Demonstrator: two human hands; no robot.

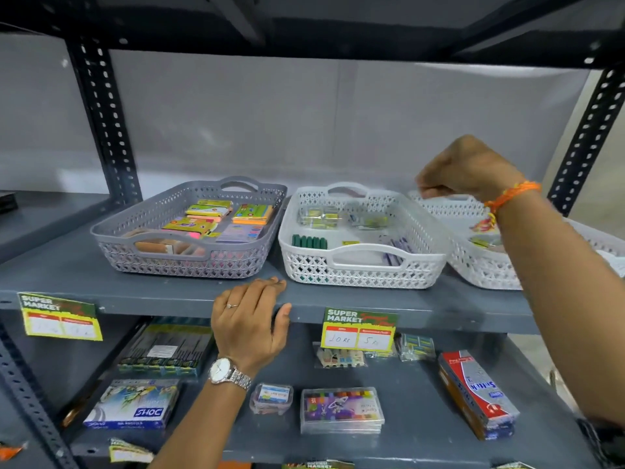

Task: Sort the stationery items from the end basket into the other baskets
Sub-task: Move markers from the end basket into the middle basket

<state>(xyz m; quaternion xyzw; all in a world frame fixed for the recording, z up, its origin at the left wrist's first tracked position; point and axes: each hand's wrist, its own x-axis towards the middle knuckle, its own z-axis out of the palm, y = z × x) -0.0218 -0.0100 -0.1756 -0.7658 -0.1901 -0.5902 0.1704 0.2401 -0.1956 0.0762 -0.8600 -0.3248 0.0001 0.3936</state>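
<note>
Three baskets stand in a row on the grey shelf. The grey basket (111,228) on the left holds colourful sticky-note packs and erasers. The middle white basket (436,245) holds green crayons, small clear packets and pens. The end white basket (473,265) on the right holds a few colourful items, partly hidden by my right forearm. My right hand (463,170) hovers above the far rim of the end basket with fingers curled; whether it holds anything I cannot tell. My left hand (250,319) rests on the shelf's front edge (169,299), holding nothing.
Black perforated uprights (105,120) frame the shelf on both sides, and a shelf board runs overhead. The lower shelf carries boxes of pencils, crayon cases, a stapler-pin box and small packets. Price tags (358,330) hang from the shelf edge.
</note>
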